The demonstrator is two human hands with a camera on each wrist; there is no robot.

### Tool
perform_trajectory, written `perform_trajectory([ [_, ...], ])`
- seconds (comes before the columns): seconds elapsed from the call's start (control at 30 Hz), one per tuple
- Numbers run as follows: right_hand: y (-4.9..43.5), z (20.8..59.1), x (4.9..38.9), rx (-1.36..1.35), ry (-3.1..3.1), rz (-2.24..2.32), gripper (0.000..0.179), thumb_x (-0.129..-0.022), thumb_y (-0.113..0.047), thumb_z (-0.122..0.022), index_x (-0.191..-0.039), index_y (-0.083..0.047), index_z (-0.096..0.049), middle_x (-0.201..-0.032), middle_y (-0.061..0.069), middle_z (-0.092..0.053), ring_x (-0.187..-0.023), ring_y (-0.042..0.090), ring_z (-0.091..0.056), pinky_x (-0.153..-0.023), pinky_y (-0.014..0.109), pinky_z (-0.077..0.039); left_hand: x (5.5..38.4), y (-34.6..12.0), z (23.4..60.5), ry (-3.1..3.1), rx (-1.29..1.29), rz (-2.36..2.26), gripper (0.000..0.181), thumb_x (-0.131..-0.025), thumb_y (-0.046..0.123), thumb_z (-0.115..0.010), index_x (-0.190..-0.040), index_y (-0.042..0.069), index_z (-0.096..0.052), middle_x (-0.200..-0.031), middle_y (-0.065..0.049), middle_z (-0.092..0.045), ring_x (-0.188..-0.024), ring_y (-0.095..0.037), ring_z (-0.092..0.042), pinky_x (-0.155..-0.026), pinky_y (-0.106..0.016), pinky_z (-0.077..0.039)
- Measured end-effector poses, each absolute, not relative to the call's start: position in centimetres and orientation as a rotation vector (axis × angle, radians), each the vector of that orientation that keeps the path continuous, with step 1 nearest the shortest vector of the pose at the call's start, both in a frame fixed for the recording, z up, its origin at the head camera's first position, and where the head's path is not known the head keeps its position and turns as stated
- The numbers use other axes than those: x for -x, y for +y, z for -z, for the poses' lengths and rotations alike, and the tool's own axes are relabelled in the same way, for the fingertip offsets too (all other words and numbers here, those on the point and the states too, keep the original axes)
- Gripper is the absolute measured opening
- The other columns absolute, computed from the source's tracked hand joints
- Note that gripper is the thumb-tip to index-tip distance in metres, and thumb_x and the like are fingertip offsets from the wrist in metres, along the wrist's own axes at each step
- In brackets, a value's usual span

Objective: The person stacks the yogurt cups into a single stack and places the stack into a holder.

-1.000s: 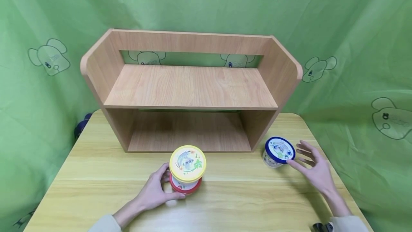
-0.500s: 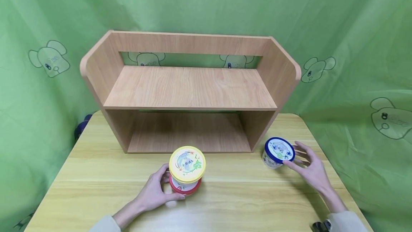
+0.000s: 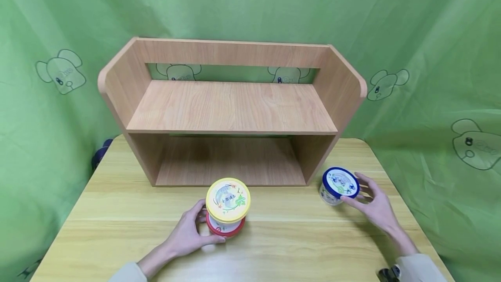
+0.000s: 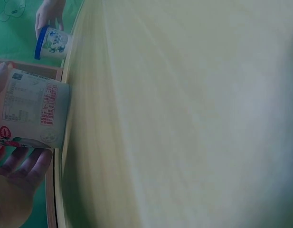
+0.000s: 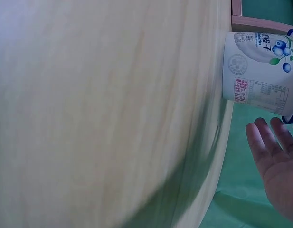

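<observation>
My left hand [image 3: 185,235] holds a white tub with a red lid [image 3: 225,230], thumb at the front and fingers round its left and back. A yellow-lidded tub [image 3: 228,199] is stacked on top of it, hiding most of the red lid. To the right stands a white tub with a blue lid [image 3: 340,182], blueberries printed on its side [image 5: 262,71]. Around its right side my right hand [image 3: 373,207] is spread, the thumb at the lid's front edge. In the right wrist view its fingers [image 5: 274,142] are nearly straight, with a gap to the tub's wall.
A two-tier wooden shelf [image 3: 235,108] stands at the back of the light wooden table [image 3: 274,251], just behind the tubs. Green cloth [image 3: 250,3] with mouse drawings hangs behind and at both sides. A dark object [image 3: 101,153] shows beyond the table's left edge.
My right hand has shifted left, closer round the blue-lidded tub, its thumb moving along the front of the lid. The left hand and the stacked tubs stay in place.
</observation>
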State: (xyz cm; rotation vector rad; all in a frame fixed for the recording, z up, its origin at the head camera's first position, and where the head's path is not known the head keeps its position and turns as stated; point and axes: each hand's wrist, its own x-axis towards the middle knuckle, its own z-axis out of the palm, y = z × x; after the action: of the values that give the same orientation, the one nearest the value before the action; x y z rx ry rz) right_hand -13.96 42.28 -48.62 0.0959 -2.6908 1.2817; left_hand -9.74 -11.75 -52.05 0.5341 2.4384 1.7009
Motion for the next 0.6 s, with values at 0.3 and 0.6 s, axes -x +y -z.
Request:
perform_trajectory([
  [0.3, 41.93, 48.81, 14.25, -0.081, -2.713, -1.261, 0.094, -0.084, -0.014, -0.09, -0.16, 0.001, -0.035, -0.141, 0.028, -0.055, -0.104, -0.02, -0.051, -0.088, 0.005, -0.053, 9.71, -11.75, 52.08, 2.44, -0.535, -1.7, 0.087, -0.072, 0.034, -0.099, -0.143, 0.013, -0.053, -0.125, -0.008, -0.074, -0.112, -0.017, -0.074, -0.106, -0.03, -0.059],
  [0.6, 42.05, 49.06, 14.6, -0.075, -2.717, -1.286, 0.095, -0.085, -0.014, -0.089, -0.16, 0.002, -0.033, -0.141, 0.031, -0.055, -0.102, -0.018, -0.053, -0.087, 0.004, -0.053, 9.73, -11.72, 52.0, 2.44, -0.538, -1.704, 0.088, -0.072, 0.034, -0.099, -0.143, 0.013, -0.053, -0.125, -0.008, -0.074, -0.111, -0.015, -0.074, -0.105, -0.029, -0.06],
])
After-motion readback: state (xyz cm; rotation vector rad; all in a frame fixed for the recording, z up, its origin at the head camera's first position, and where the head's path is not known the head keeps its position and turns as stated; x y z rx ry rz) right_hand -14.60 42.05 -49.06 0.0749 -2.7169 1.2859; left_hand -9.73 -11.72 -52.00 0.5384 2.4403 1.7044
